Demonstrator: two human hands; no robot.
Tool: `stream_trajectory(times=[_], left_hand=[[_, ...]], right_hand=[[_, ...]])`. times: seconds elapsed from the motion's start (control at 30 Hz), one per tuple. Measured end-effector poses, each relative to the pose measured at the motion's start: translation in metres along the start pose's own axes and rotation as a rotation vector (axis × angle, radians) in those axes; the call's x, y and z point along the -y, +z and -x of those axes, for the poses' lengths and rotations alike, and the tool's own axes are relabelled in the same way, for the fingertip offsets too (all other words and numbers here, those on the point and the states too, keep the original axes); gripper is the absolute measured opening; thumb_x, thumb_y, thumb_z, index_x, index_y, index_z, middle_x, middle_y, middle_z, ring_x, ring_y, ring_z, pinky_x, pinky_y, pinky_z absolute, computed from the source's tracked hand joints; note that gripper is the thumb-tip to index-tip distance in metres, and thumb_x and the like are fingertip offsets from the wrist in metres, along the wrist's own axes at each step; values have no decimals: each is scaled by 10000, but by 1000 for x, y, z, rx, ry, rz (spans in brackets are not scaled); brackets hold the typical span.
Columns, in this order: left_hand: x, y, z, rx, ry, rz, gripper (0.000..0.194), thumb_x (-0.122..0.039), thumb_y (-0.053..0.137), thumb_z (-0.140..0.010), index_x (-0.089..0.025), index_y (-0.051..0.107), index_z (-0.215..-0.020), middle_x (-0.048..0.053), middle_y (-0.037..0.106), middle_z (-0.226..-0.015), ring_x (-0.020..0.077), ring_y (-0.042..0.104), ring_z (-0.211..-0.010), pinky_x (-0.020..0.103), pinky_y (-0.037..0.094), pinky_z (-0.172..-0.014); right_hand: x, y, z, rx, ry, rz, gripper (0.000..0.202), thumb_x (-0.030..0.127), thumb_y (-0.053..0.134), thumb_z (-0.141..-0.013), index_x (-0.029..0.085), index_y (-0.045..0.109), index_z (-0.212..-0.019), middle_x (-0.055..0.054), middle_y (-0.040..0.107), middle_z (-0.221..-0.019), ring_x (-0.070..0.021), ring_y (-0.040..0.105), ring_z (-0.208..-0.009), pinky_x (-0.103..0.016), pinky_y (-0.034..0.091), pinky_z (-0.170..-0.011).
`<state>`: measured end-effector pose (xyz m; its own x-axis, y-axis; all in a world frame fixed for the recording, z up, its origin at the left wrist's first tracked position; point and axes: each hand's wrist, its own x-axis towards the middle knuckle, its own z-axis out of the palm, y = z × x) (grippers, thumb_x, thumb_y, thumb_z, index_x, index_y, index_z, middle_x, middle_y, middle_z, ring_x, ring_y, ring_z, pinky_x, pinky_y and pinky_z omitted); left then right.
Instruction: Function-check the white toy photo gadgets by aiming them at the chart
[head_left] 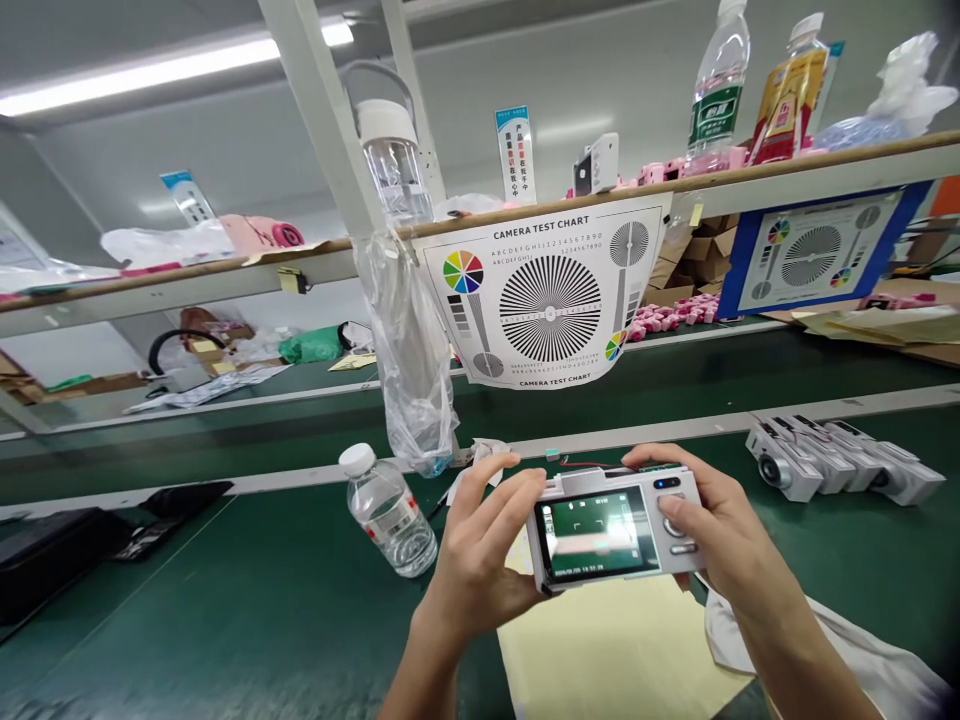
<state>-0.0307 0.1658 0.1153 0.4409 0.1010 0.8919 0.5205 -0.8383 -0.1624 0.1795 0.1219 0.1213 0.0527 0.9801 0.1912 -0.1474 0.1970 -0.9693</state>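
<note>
A white compact camera (600,535) is held up above the green table, its lit screen facing me and showing a dim green and pale picture. My left hand (487,545) grips the camera's left end, thumb below and fingers at the top edge. My right hand (712,530) wraps the right end, with the thumb on the buttons beside the screen. Behind the camera, a paper camera test chart (551,300) hangs from the shelf edge. Under the camera lies a pale yellow sheet (615,650). Thin wires show just behind the camera's top edge.
A water bottle (390,515) stands left of my left hand. Several white cameras (840,460) sit at the right, near a white cloth (847,650). A black case (60,565) lies far left. The shelf (525,210) above holds bottles and pink parts.
</note>
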Motion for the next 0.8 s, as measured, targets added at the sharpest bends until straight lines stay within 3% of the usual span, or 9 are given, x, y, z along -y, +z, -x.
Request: stream_trajectory(times=[0.4,0.8], left_hand=[[1,-2,0,30,6,-30,544,-555,625,-836,-134,550,-1173,132,738,-952,313,650,-1013,432,582,-816],[0,-2,0,9,9,-6,541,-482,661,-831,-135,543,-1229,132,735,-974,306,634,-1035,425,564,-853]], right_hand=[[-2,1,0,-3,-23,-51,301,324,651,-741,179,636,-1003,38,624,-623,-67,543,-394,-102,417,-296],[3,5,3,-31,-42,-42,239,303,643,-723,203,659,-939,55,630,-621,-47,525,-401,-76,409,-301]])
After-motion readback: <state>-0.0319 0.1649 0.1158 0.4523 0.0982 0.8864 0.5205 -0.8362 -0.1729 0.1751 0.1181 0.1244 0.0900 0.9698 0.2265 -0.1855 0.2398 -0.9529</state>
